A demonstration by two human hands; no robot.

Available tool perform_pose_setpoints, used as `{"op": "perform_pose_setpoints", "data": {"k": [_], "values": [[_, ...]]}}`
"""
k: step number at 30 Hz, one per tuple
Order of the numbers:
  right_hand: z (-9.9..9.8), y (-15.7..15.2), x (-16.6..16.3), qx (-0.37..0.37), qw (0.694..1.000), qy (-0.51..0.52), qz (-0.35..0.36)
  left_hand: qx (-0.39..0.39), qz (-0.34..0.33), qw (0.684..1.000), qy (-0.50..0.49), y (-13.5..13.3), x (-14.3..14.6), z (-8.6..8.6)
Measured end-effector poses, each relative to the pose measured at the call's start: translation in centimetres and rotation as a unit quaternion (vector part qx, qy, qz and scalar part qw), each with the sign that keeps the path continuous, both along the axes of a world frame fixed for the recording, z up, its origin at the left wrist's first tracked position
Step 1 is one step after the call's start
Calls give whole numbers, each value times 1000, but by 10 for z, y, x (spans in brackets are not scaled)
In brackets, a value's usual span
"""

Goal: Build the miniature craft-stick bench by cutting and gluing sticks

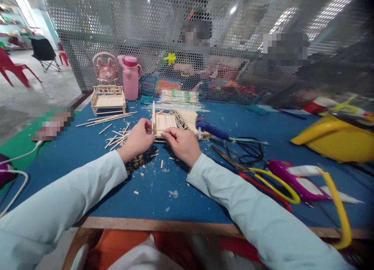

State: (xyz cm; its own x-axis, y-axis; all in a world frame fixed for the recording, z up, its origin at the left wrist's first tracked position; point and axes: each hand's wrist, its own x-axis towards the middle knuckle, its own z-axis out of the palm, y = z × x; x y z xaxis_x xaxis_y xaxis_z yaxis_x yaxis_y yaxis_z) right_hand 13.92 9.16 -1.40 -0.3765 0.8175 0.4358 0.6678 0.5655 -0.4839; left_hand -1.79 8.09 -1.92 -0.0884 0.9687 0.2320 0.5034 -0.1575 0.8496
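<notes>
A small bench-like model [166,121] built of thin wooden sticks stands on the blue tabletop, between my two hands. My left hand [138,138] is closed at its left end, thumb and fingers against the upright side frame. Thumb and forefinger of my right hand [184,143] pinch together at the front edge of the slatted seat, apparently on a thin wooden stick that my fingers mostly cover. Just right of the model lie a flat wooden piece [187,118] and a blue glue gun [212,127], its nozzle end close to the model.
A second stick bench [108,100] stands at the back left, near a pink bottle [130,79]. Loose sticks [117,139] and scraps lie left of my hands. Scissors [233,161], a purple tool [304,184] and a yellow scoop [336,137] lie right. A perforated metal screen [134,24] rises behind.
</notes>
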Motion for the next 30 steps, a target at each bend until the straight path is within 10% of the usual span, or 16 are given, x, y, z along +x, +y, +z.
{"op": "perform_pose_setpoints", "data": {"k": [7,12,18,30], "values": [[-4,-1,4,-190,972,39,135,-5,-5,1000,4,-6,-4,-11],[2,-6,13,-46,992,-26,117,38,24,987,151,-14,-18,-4],[-3,-5,14,-35,985,-129,109,4,-94,942,324,-29,-17,0],[-10,2,0,-76,983,-118,117,13,-66,944,322,-30,-11,2]]}}
